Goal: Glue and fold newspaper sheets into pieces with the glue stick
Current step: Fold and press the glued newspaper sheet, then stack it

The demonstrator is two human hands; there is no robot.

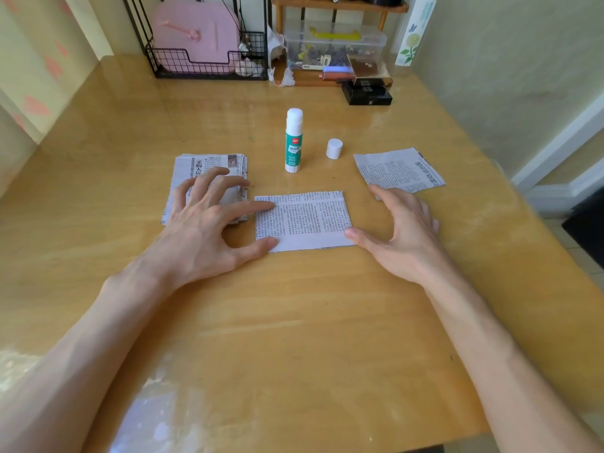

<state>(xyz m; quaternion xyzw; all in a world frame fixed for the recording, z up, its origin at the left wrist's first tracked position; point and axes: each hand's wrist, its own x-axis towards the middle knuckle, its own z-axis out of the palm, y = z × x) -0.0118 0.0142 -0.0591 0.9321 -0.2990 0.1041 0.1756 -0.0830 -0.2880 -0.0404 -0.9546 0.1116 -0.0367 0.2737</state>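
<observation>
A folded newspaper piece (305, 220) lies flat on the wooden table (294, 322) in front of me. My left hand (209, 220) is spread, with its index fingertip and thumb touching the piece's left edge. My right hand (402, 230) lies open at the piece's right edge, thumb tip against its lower right corner. Behind the piece the green and white glue stick (293, 142) stands upright and uncapped. Its white cap (334, 148) stands a little to the right. A stack of newspaper sheets (209, 168) lies partly under my left hand.
A single newspaper sheet (400, 170) lies at the right, beyond my right hand. At the table's back stand a black wire rack (209, 65) with a pink item, a clear plastic box (333, 44) and black boxes (367, 93). A wall runs along the right.
</observation>
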